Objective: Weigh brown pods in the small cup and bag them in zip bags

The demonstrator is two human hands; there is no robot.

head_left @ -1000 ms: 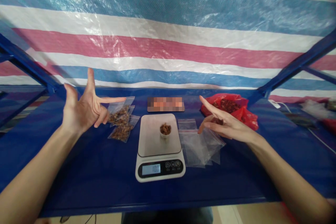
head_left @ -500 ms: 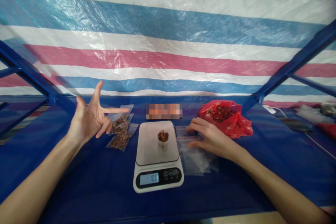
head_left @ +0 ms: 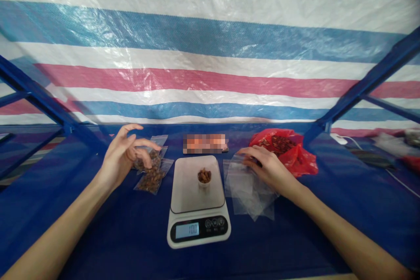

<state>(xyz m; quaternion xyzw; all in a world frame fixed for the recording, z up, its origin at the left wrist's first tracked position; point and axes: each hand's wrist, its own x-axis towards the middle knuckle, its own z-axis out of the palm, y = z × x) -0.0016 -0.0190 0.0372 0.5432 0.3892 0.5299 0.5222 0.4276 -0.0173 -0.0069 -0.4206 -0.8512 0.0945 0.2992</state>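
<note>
My left hand (head_left: 122, 156) hovers at the left with fingers bent and apart, holding nothing. Partly beneath it lie small clear zip bags of brown dried pieces (head_left: 151, 180). On the right, my right hand (head_left: 267, 167) has its fingers closed at the upper edge of a fanned stack of flat, clear zip bags (head_left: 247, 197); its thumb is mostly hidden. Between the hands stands a white kitchen scale (head_left: 193, 203), its display seeming to read 10.0. A small cup (head_left: 204, 182) heaped with brown dried pieces (head_left: 204, 175) rests on the scale's plate.
Behind the right hand sits an open red plastic bag (head_left: 302, 157) of dark reddish-brown pieces. A blurred-out flat object (head_left: 205, 144) lies behind the scale. Blue metal posts (head_left: 354, 83) flank the blue surface (head_left: 131, 236), with a striped sheet (head_left: 210, 65) behind.
My left hand has turned and curled its outstretched fingers, moving right over the filled bags. My right fingers have closed on the clear bags, whose fan has shifted slightly. The view has tilted up a little.
</note>
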